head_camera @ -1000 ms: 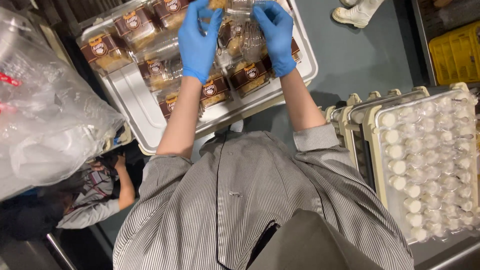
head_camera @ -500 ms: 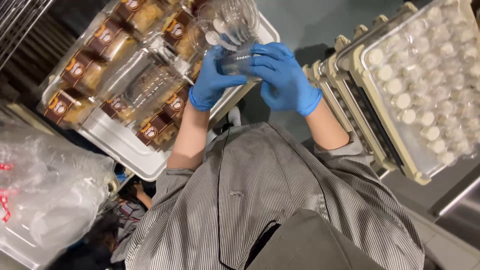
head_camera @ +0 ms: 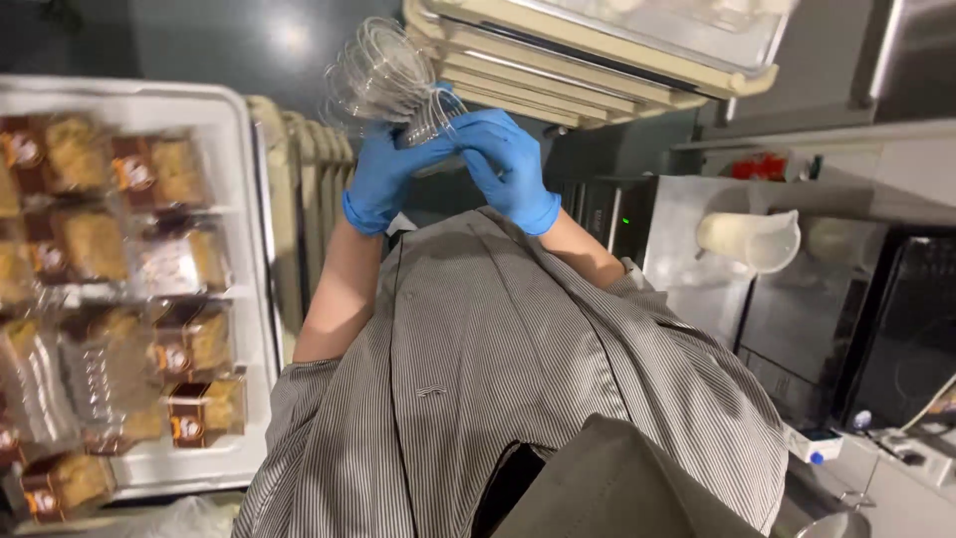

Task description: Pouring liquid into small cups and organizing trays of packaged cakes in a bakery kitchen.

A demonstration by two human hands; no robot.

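Note:
Both my hands wear blue gloves and are raised in front of my striped shirt. My left hand (head_camera: pixel 383 181) and my right hand (head_camera: pixel 510 167) meet around the lower end of a stack of clear plastic containers (head_camera: pixel 383 72). The stack tilts up and to the left from my fingers. A white tray (head_camera: pixel 242 299) of packaged brown cakes (head_camera: pixel 189 344) lies to the left, apart from my hands.
Stacked beige trays (head_camera: pixel 597 62) sit just above and right of my hands. A white jug (head_camera: pixel 752 239) hangs on a steel unit (head_camera: pixel 687 269) at right, beside a dark oven door (head_camera: pixel 901 329). Ribbed tray edges (head_camera: pixel 304 189) stand beside the cake tray.
My hands have come off the cake tray holding the stack of clear containers and moved right. The view has swung, so the cake tray now lies at the left.

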